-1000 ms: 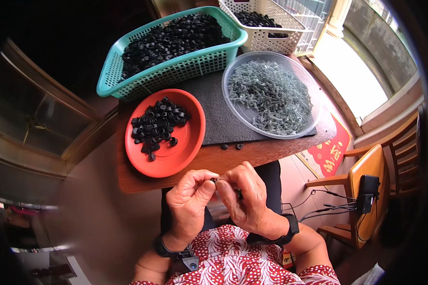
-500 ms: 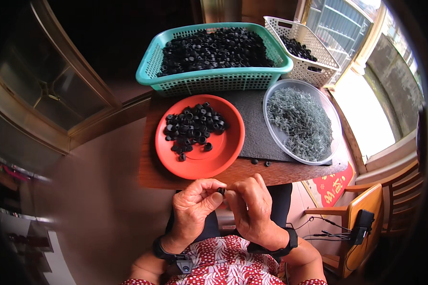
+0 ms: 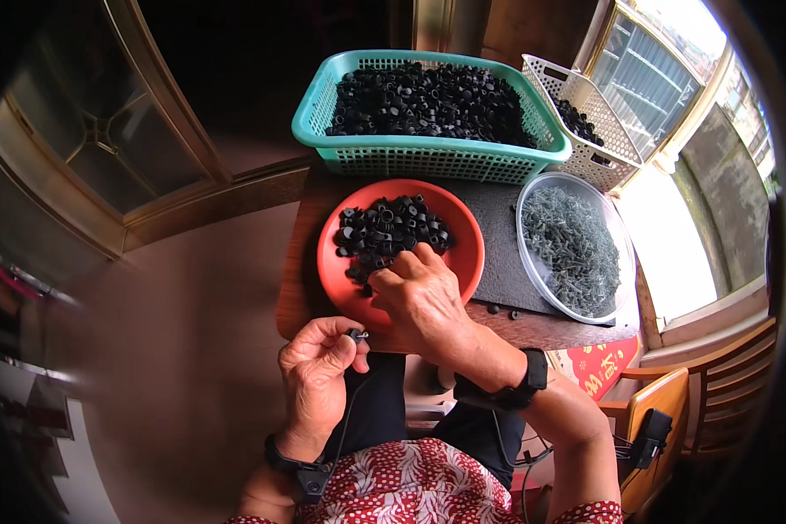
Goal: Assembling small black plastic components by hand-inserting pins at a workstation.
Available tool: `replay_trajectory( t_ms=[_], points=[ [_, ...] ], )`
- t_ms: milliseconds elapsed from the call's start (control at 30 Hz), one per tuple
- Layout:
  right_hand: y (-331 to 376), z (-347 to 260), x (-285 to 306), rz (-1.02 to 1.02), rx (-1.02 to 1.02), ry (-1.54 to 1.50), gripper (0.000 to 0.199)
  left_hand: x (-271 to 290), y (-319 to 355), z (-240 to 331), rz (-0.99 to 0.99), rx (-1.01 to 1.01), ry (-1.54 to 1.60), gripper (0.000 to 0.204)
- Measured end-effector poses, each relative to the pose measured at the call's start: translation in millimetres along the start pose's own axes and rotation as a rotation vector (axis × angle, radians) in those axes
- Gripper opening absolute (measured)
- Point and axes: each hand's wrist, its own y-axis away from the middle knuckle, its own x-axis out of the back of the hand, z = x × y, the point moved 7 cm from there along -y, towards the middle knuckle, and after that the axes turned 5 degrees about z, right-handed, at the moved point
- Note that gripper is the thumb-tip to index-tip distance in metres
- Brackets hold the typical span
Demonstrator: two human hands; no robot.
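Observation:
My left hand [image 3: 317, 371] pinches a small black cap [image 3: 355, 335] between thumb and fingers, just off the table's front edge. A short silvery metal tip sticks out from the cap's right side. My right hand [image 3: 419, 297] is over the orange bowl [image 3: 470, 253], fingers curled down at the near edge of a pile of loose black caps [image 3: 393, 227]. Its fingertips are partly hidden beneath the hand, so whatever they hold does not show.
Behind the bowl stands a teal basket [image 3: 437, 144] heaped with black caps. A white basket [image 3: 616, 153] holds more. To the right, a clear tub [image 3: 541, 288] of screws rests on a dark mat [image 3: 498, 262]. Two loose caps [image 3: 493, 309] lie near the front edge.
My hands were together at the black cap and have parted. The left has shifted left with the cap; the right has reached forward into the orange bowl. The whole view has shifted slightly.

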Motion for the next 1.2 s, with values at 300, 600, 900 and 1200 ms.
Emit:
replay_trajectory(
  t_ms=[300, 600, 900, 1200],
  points=[
    [-7.4, -2.7, -16.4, -0.023, 0.102, 0.068, 0.032, 4.8, -2.5, 0.9, 0.040, 0.018, -0.026, 0.019],
    [26.0, -8.4, 43.7, 0.127, -0.164, -0.511, 0.024, -17.2, -2.4, 19.9, 0.087, -0.121, -0.159, 0.025],
    [67.9, 1.1, 54.9, 0.266, -0.450, -0.779, 0.024, -54.8, 10.8, 10.0, -0.079, -0.141, -0.117, 0.021],
    [111.4, 15.3, 53.8, 0.562, -0.635, -1.199, 0.025, -85.7, 24.3, 2.7, -0.202, -0.176, -0.180, 0.021]
  ],
)
